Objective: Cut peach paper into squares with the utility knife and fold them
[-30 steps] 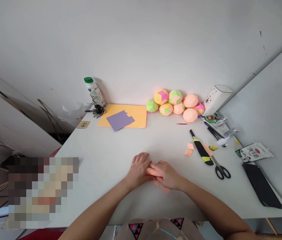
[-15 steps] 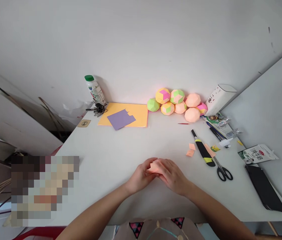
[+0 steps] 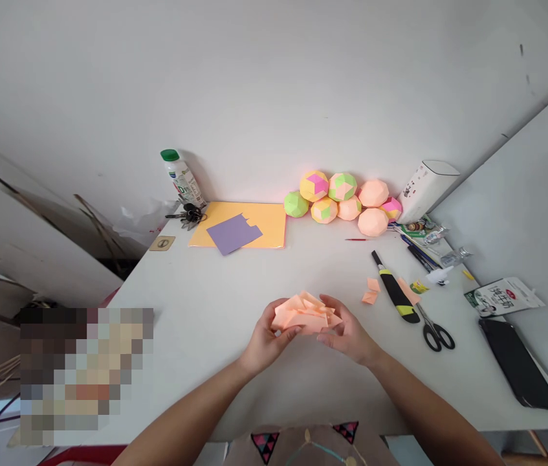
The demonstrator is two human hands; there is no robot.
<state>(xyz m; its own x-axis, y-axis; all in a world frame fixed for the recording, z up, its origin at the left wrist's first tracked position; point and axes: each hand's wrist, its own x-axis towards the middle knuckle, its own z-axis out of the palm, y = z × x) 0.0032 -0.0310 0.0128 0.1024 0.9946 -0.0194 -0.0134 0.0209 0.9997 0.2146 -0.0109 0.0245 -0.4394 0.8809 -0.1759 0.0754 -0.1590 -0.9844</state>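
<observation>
A peach-coloured folded paper piece (image 3: 303, 315) with several layered points is held between my two hands above the front of the table. My left hand (image 3: 274, 333) grips its left side, thumb in front and fingers behind. On the other side, my right hand (image 3: 349, 333) has its thumb and fingers around the right edge. Two small peach paper scraps (image 3: 371, 291) lie to the right, close to a black and yellow utility knife (image 3: 396, 291). Beside the knife are scissors (image 3: 436, 331) with black handles.
Several faceted paper balls (image 3: 344, 197) are grouped against the wall. A purple sheet (image 3: 235, 234) lies on an orange sheet (image 3: 274, 226), near keys (image 3: 192, 213) and a bottle (image 3: 184, 178). At right are a glue bottle (image 3: 433, 279), pens (image 3: 419, 254), a milk carton (image 3: 501, 296) and a black phone-like slab (image 3: 519, 362).
My hands have moved apart from their closed clasp around the peach paper. The paper now shows as a wider, spread, layered shape between them.
</observation>
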